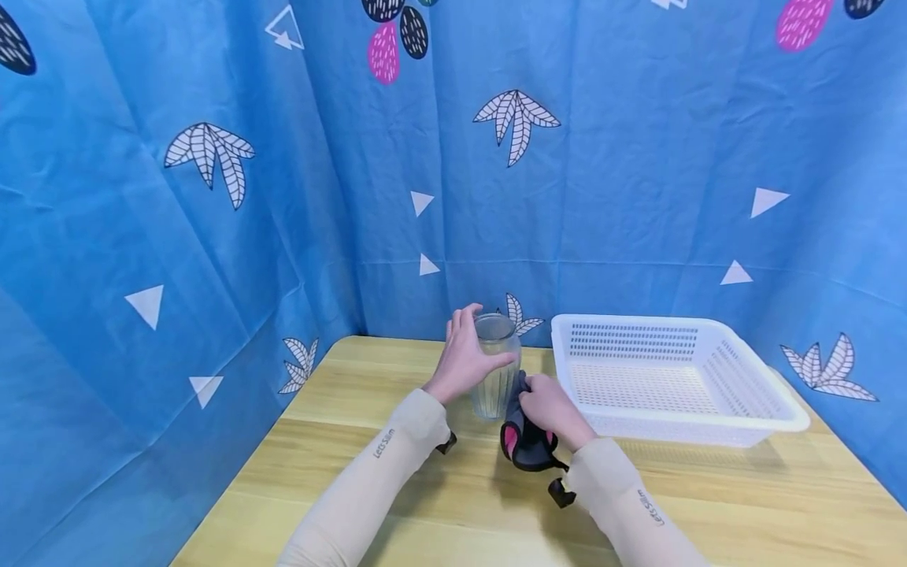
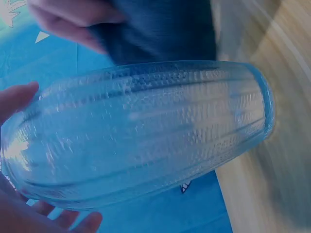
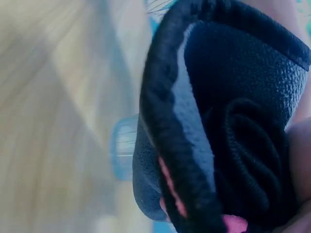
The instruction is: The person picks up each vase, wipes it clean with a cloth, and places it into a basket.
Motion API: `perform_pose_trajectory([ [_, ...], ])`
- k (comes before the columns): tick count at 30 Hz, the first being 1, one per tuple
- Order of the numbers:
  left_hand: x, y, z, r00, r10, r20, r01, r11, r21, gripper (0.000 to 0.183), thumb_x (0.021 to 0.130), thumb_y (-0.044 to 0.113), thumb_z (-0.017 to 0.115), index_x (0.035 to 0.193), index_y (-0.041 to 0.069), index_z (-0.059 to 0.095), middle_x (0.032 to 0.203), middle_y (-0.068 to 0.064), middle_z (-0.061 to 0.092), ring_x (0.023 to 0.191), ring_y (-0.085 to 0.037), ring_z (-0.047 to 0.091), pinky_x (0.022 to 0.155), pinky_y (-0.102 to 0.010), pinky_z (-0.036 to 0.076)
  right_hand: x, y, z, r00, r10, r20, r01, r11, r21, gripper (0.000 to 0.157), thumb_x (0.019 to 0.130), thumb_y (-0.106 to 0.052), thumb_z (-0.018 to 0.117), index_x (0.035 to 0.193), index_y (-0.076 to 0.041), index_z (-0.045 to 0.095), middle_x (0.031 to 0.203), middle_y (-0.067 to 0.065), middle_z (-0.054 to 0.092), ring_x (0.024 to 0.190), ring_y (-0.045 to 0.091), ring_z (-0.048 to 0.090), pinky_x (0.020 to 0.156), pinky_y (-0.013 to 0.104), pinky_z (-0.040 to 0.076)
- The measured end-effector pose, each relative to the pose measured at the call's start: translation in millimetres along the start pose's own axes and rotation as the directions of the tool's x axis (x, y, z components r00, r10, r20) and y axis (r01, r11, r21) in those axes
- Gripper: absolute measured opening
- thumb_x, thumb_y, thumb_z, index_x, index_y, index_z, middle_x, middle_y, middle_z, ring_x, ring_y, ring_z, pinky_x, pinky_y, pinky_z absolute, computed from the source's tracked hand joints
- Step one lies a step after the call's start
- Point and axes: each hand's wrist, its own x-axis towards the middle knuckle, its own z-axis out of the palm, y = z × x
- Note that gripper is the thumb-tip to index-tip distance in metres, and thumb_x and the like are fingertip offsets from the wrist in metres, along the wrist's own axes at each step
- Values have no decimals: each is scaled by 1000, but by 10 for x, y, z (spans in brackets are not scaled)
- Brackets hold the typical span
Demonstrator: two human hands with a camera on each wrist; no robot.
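Note:
A clear ribbed glass vase [image 1: 492,398] is upright near the middle of the wooden table. My left hand [image 1: 465,358] grips its upper part from the left, thumb on the near side and fingers round the far side. Whether its base touches the table I cannot tell. Just to the right, my right hand [image 1: 551,405] holds a dark grey fleecy cloth [image 1: 527,453] with black edging and pink patches, bunched and hanging down. In the left wrist view the cloth [image 2: 165,31] lies close along the vase's side [image 2: 146,131]; any contact is unclear.
A white perforated plastic basket [image 1: 708,421] stands on the table to the right, behind the right hand. Blue patterned curtain [image 1: 602,197] hangs at the back and sides. Bare wooden tabletop [image 1: 319,441] shows left of the left arm.

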Motion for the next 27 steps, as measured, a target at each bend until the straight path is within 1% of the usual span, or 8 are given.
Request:
perform_pose_trajectory([
  [3,14,23,-24,1000,23,1,-23,999,34,101,75,42,86,153,19,27,148,-6,40,132,-23,37,107,-44,42,-40,-102,-147,1000,-8,-26,9,999,34,37,98,-9,48,127,7,63,116,29,66,64,20,51,61,31,45],
  [6,14,44,-42,1000,12,21,-13,999,41,99,75,35,84,154,21,26,151,-5,39,134,-23,38,105,-45,44,-67,-204,-270,999,-14,-39,16,998,56,51,100,-11,45,148,6,43,129,33,61,50,16,41,52,30,42],
  [10,-1,56,-52,999,-3,49,1,999,43,98,75,31,82,155,21,26,154,-3,36,134,-25,38,104,-46,45,-100,-329,-377,991,-68,-112,74,996,49,53,101,-12,45,152,0,40,100,28,66,44,16,38,48,32,41],
  [14,-9,66,-52,997,-13,73,12,1000,21,95,77,31,82,154,20,26,154,-4,36,135,-27,39,105,-47,44,-106,-422,-436,958,-185,-221,187,982,-16,53,101,-10,46,153,0,40,130,27,62,88,30,66,75,42,53],
  [17,-6,73,-48,996,-23,88,23,1000,4,93,78,31,82,152,19,27,154,-4,37,135,-26,38,106,-47,44,-82,-458,-451,943,-219,-250,207,976,-73,53,101,-9,46,152,2,39,145,27,52,121,38,59,93,49,50],
  [19,1,72,-44,996,-23,90,23,1000,-5,92,78,30,82,151,20,28,153,-3,38,135,-25,38,106,-46,44,-53,-452,-444,954,-191,-230,171,980,-101,54,100,-9,46,152,3,38,143,29,53,121,40,59,92,50,50],
  [22,10,63,-36,996,-16,87,17,1000,-15,92,77,30,83,150,20,28,152,-3,39,136,-24,38,106,-45,44,1,-385,-385,981,-112,-156,95,989,-117,55,100,-9,46,152,7,35,135,34,56,104,41,65,80,46,52],
  [27,-9,35,-24,996,-29,87,31,999,-27,99,77,49,84,152,20,27,153,-2,37,137,-24,36,108,-48,41,63,-198,-139,999,-1,-36,-3,993,-115,55,101,-9,45,151,12,32,126,37,60,87,38,68,66,41,52],
])
